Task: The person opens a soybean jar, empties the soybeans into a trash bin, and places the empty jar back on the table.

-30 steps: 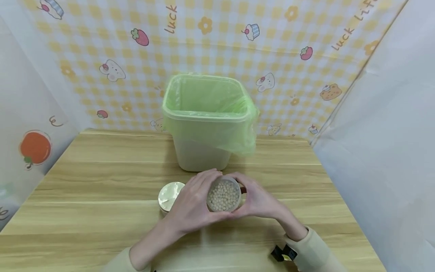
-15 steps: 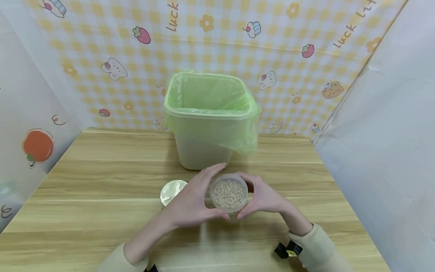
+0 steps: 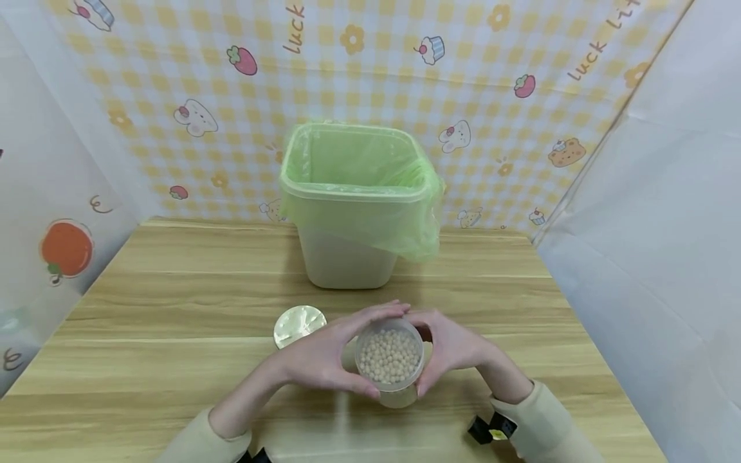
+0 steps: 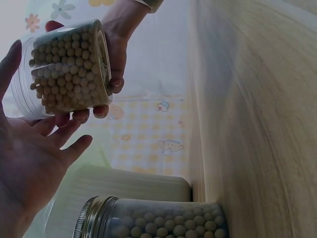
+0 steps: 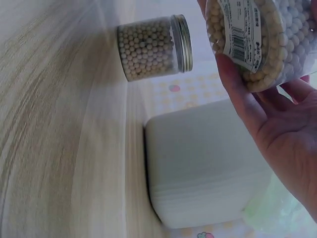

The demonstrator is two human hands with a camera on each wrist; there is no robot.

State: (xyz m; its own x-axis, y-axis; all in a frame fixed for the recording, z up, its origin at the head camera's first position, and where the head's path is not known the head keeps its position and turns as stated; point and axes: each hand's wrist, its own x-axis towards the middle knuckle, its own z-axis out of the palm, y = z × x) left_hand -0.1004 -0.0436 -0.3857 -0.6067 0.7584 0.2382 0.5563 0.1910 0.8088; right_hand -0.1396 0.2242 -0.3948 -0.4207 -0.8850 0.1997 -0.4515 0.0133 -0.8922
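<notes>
Beans, small, round and pale, fill the clear plastic jar [image 3: 388,360] that we cradle between both hands above the wooden table [image 3: 173,308], its mouth open to the head camera. Our left hand [image 3: 321,357] cups the jar's left side with fingers curved round the wall and thumb low on the near side; from the left wrist view, though, the palm looks spread and only the fingertips [image 4: 15,54] meet the plastic. Our right hand [image 3: 454,347] wraps the right side, fingers curled behind the jar and the thumb in front; the right wrist view shows a white barcode label [image 5: 237,34] under that grip. Just left of our left hand stands a second bean-filled glass jar with a silver metal lid [image 3: 298,325], upright on the table. Beyond the hands, near the checked yellow backdrop [image 3: 173,96], sits a square pale bin lined with a green plastic bag [image 3: 359,206].
</notes>
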